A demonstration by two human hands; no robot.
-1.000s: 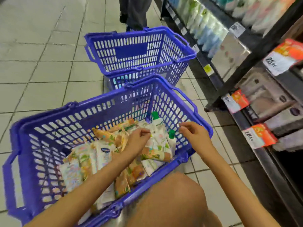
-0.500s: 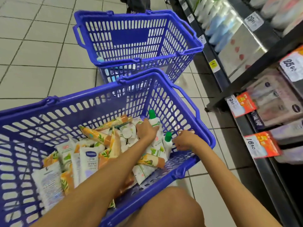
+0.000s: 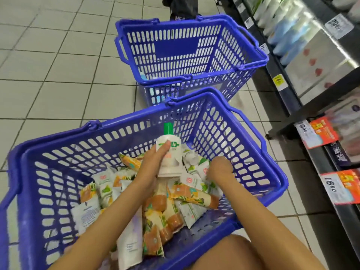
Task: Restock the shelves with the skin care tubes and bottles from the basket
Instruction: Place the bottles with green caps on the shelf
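While reaching into the big blue slotted plastic basket (image 3: 136, 115), grips a white plastic bottle w/ green cap (image 3: 169, 152) in the left hand (image 3: 153, 168): fingers wrapped round the lower half, bottle upright, held above the pile, cap pointing away from the wrist. Keeps the right hand (image 3: 220, 169) just beside it on the right, knuckles up, fingers curled down among the packs. Can't tell if pinching anything, fingertips hidden.

Under both hands: loose heap of white, green-leaf and orange squeeze tubes (image 3: 171, 207), criss-cross, some tucked beneath the left forearm. Beyond the hands, further out: second blue slotted basket (image 3: 175, 48), mostly bare inside as far as visible, w/ sth pale blue low at the corner nearest the left hand. Right of the right hand, well apart: dark store shelves (image 3: 288, 98) w/ red-and-white price tags (image 3: 339, 187) and blurred rows of product.

Progress, as a judgement: early. Basket under the hands looks near full, so most of the restock left. One bottle in hand but not yet shelved. To do: carry it rightward to the matching shelf slot, stand it there, then work through the rest of the heap, tubes incl.
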